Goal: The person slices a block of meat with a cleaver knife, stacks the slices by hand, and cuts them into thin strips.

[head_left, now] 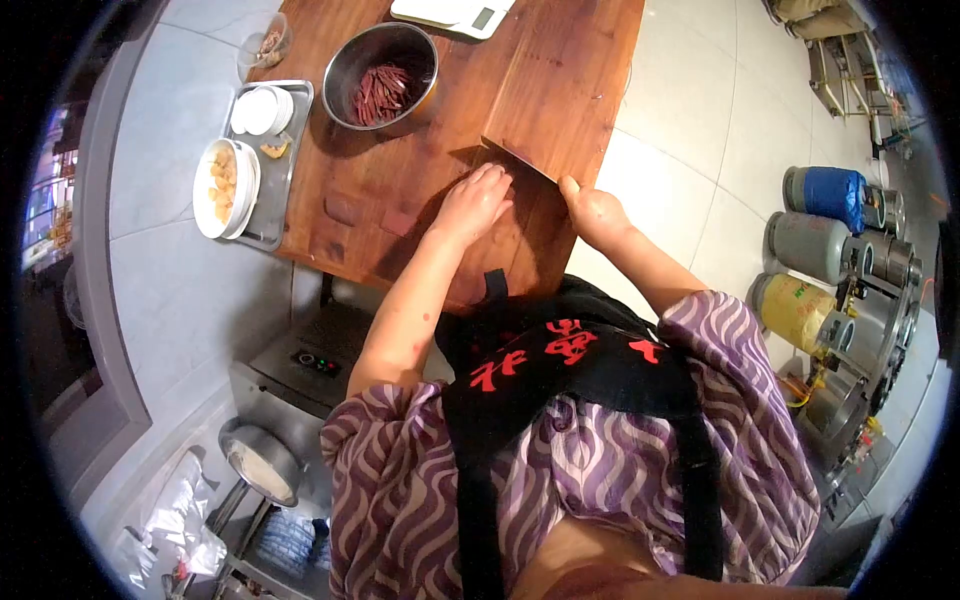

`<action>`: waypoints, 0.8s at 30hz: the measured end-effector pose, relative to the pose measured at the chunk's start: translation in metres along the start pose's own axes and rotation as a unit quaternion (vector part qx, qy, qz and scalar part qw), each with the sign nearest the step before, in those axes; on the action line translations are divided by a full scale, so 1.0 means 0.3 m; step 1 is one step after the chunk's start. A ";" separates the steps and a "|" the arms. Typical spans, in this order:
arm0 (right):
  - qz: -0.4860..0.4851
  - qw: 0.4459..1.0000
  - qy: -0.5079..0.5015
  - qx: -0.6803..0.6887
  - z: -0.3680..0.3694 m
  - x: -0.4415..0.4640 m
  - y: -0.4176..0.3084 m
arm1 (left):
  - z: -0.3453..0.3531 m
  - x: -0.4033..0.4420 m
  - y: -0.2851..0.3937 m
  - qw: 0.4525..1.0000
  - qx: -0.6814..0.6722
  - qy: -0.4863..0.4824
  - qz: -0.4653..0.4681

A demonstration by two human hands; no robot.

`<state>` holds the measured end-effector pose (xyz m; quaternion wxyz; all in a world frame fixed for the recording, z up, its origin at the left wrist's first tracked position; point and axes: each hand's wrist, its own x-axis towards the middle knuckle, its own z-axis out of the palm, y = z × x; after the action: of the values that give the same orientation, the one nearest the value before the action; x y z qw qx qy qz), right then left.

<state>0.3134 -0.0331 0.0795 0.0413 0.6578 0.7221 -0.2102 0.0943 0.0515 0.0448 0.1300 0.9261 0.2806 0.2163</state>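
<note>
My right hand is wrapped around the handle of a knife, its blade pointing away to the left over the wooden table. Beside the blade, my left hand presses down with fingers bent together; whatever is under them is hidden. Left of that hand lie two flat dark-red slices, apparently meat. Farther up stands a metal bowl with many thin dark-red strips inside.
At the table's left edge, a metal tray carries stacked white dishes and a bowl of yellowish chunks. A white scale sits at the far end. Gas cylinders stand on the floor at right.
</note>
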 end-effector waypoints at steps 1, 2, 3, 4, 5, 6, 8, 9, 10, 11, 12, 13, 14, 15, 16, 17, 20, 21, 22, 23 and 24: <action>-0.001 1.000 -0.002 -0.002 -0.010 -0.001 -0.001 | -0.005 0.001 -0.003 0.999 -0.003 -0.042 -0.014; -0.013 1.000 0.011 -0.003 -0.015 -0.003 -0.009 | -0.010 -0.005 -0.008 0.996 -0.007 -0.085 -0.030; -0.025 0.999 0.020 -0.003 -0.031 -0.011 -0.034 | -0.019 -0.014 -0.001 0.990 -0.013 -0.129 -0.047; -0.036 0.999 0.028 -0.003 -0.033 -0.023 -0.051 | -0.024 -0.016 0.008 0.990 -0.018 -0.133 -0.052; -0.030 0.999 0.017 -0.008 -0.020 -0.022 -0.053 | -0.028 -0.005 0.009 0.989 -0.021 -0.135 -0.056; -0.024 1.000 0.008 -0.013 -0.002 -0.016 -0.052 | -0.030 -0.001 0.009 0.989 -0.024 -0.136 -0.058; -0.016 1.000 0.014 -0.013 0.015 0.006 -0.029 | -0.019 0.003 0.000 0.996 -0.024 -0.082 -0.031; -0.013 1.000 0.021 -0.003 0.016 0.005 -0.019 | -0.016 0.004 0.001 0.999 -0.024 -0.044 -0.013; -0.009 1.000 0.028 0.008 0.019 0.000 -0.015 | -0.013 0.000 0.003 1.000 -0.024 -0.008 0.006; -0.007 1.000 0.021 0.006 0.019 0.002 -0.008 | -0.010 0.001 0.000 0.999 -0.023 -0.023 -0.004; -0.004 1.000 0.012 0.006 -0.002 -0.006 -0.015 | -0.011 -0.002 0.004 0.999 -0.022 -0.040 -0.015; -0.001 1.000 0.000 0.005 -0.018 -0.013 -0.019 | -0.010 -0.008 0.007 0.998 -0.024 -0.057 -0.027; -0.007 1.000 0.001 0.007 -0.025 -0.015 -0.030 | -0.006 -0.015 0.004 0.995 -0.022 -0.091 -0.041; -0.013 1.000 0.000 0.009 -0.028 -0.020 -0.051 | -0.013 -0.021 0.004 0.990 -0.022 -0.127 -0.055; -0.019 1.000 0.002 0.009 -0.028 -0.022 -0.060 | -0.019 -0.019 0.003 0.985 -0.020 -0.159 -0.069; -0.016 1.000 0.007 0.005 -0.004 -0.025 -0.056 | -0.025 -0.011 0.006 0.987 -0.017 -0.147 -0.061; -0.013 1.000 0.026 -0.001 0.036 -0.002 -0.016 | -0.011 -0.015 0.002 0.997 -0.028 -0.060 -0.030; -0.009 1.000 0.020 0.008 0.029 -0.011 -0.014 | -0.011 -0.026 0.010 0.999 -0.024 -0.037 -0.016; -0.006 1.000 0.020 0.015 0.018 -0.006 -0.009 | -0.007 -0.024 0.006 1.000 -0.018 -0.010 0.000; -0.001 1.000 0.011 0.017 0.007 -0.010 -0.008 | -0.003 -0.019 -0.003 1.000 -0.011 0.017 0.016; -0.015 0.999 0.019 0.024 -0.012 -0.014 -0.016 | -0.011 -0.018 -0.003 0.999 -0.005 -0.031 -0.007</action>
<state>0.3100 -0.0358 0.0853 0.0087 0.6513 0.7275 -0.2157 0.0883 0.0496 0.0454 0.1451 0.9296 0.2818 0.1881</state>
